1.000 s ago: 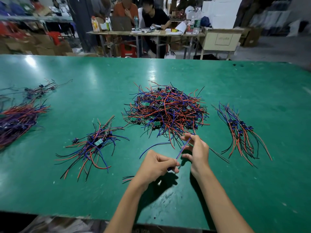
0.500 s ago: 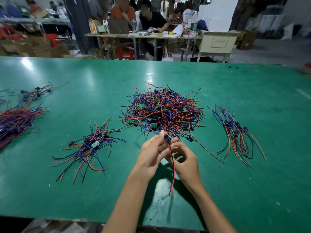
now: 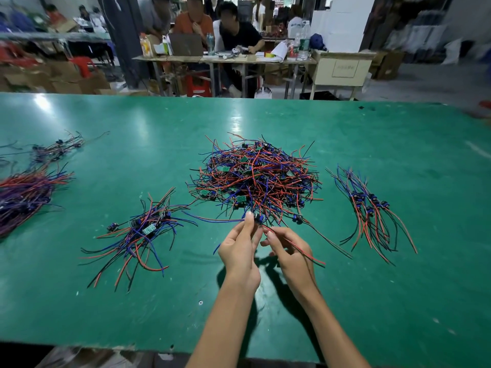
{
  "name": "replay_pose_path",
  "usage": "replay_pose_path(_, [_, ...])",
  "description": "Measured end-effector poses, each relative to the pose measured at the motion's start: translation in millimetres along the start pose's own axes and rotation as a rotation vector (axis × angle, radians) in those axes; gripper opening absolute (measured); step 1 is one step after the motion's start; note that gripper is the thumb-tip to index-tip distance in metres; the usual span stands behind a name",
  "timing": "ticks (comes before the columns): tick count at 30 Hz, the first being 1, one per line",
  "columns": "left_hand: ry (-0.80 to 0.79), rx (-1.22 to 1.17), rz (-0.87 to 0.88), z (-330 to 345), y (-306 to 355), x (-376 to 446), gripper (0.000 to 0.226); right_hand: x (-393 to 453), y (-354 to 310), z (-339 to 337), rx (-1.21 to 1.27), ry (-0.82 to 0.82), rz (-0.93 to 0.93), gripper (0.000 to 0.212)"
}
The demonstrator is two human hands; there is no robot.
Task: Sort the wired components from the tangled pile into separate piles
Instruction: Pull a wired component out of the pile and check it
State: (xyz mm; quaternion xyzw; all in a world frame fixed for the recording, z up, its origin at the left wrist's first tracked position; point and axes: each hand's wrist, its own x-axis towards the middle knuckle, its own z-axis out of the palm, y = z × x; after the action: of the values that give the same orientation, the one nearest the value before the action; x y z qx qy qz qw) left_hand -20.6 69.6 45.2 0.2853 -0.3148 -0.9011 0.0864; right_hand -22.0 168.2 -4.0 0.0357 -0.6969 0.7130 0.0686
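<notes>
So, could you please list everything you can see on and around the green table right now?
tangled pile: one, red, blue and black wires with small green boards, table centre
left sorted pile: one, same colours, with green boards, left of the tangle
right sorted pile: one, red and black wires with blue parts, right of the tangle
far-left bundles: at least two, red and purple-looking, at the left edge
green table: one, glossy
held component: one, blue part with red and blue leads, in front of the tangle
background desk: one, with bottles and seated people behind
left hand: pinches the blue part
right hand: pinches the red lead
</notes>
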Motion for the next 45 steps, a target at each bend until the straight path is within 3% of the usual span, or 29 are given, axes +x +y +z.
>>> replay_pose_path(8, [0.018, -0.046, -0.033, -16, -10, 2, 0.010, 0, 2, -4, -0.026, -0.054, -0.007, 0.020])
replay_pose_path(12, [-0.022, -0.057, -0.036, -19, -12, 3, 0.009, 0, 0, -3, -0.010, -0.083, 0.007, 0.013])
replay_pose_path(18, [-0.100, 0.079, -0.052, -36, -11, 11, 0.015, 2, 1, -4, 0.139, 0.064, 0.038, 0.004])
replay_pose_path(22, [-0.052, 0.070, -0.015, -50, 12, 21, 0.017, 4, 2, -8, 0.287, 0.182, 0.099, 0.004])
replay_pose_path(26, [0.135, 0.161, 0.162, -61, 47, 35, 0.029, 3, 2, -10, 0.283, 0.161, 0.122, 0.005])
replay_pose_path(29, [0.315, 0.631, 0.573, -64, 57, 35, 0.038, 0, 1, -7, 0.167, 0.062, 0.091, 0.005])
replay_pose_path(31, [0.149, 0.898, 0.833, -60, 54, 27, 0.029, -1, 0, -6, 0.101, -0.018, 0.100, 0.005])
replay_pose_path(32, [-0.015, 0.964, 0.820, -55, 50, 24, 0.024, -2, 0, -6, 0.076, -0.047, 0.108, 0.005])
replay_pose_path(34, [-0.342, 1.099, 0.626, -46, 40, 19, 0.015, -2, 0, -5, 0.045, -0.070, 0.111, 0.006])
replay_pose_path(36, [-0.535, 1.174, 0.468, -41, 28, 16, 0.015, -3, 0, -5, 0.022, -0.047, 0.095, 0.004])
replay_pose_path(39, [-0.571, 1.117, 0.422, -41, 17, 18, 0.024, -3, -2, -4, -0.044, 0.035, 0.043, 0.003])
replay_pose_path(45, [-0.466, 1.126, 0.465, -36, 1, 22, 0.030, 0, 3, -4, -0.161, 0.131, 0.015, 0.011])
